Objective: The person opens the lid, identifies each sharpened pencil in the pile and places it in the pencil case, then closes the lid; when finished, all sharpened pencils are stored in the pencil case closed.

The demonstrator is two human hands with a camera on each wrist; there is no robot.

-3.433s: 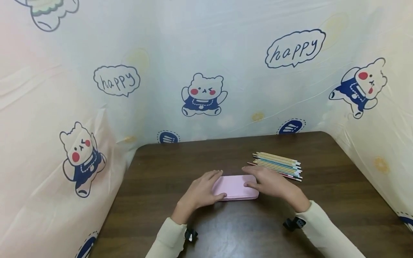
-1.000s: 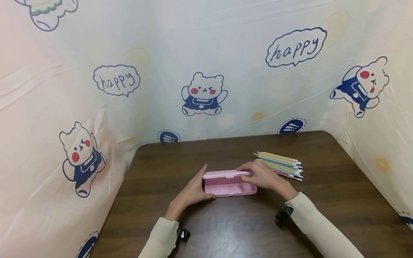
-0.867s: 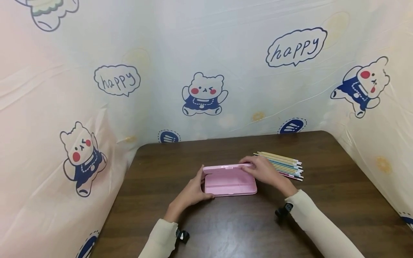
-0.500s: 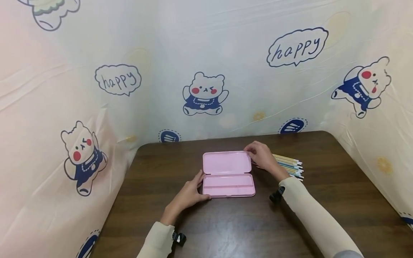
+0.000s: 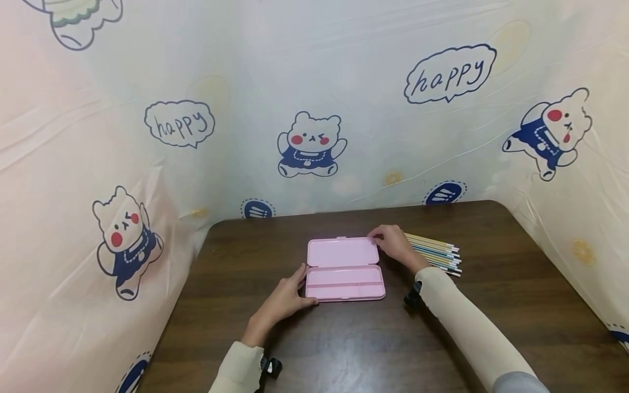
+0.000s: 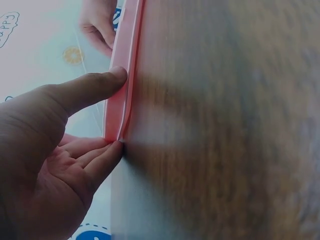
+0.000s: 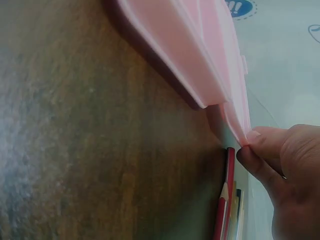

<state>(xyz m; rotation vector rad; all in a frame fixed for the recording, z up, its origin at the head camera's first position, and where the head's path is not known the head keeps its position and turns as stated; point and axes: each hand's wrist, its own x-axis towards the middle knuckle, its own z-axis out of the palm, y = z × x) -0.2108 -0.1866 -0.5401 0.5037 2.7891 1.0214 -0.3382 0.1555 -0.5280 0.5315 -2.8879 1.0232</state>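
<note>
Swung back since a second ago, when it stood half raised, the lid [image 5: 342,252] now opens toward the top of the frame. Pale sleeves [image 5: 239,368] come in from the bottom edge. Below the middle, the left hand [image 5: 285,297] holds the left end of the pink pencil case [image 5: 339,277], thumb on its front wall and fingers at the back, spread across its depth. That case lies in the lower middle, its long axis running nearly level from left to right, front side facing the bottom edge, dividers visible inside. Above right, the right hand [image 5: 393,242] pinches the lid's far right corner, thumb and fingers almost together. Pencils [image 5: 436,253] lie beyond that wrist, slanting down to the right, white ends rightward. Beneath everything is a brown table [image 5: 236,262]; bear-printed cloth [image 5: 236,136] fills the upper frame.
</note>
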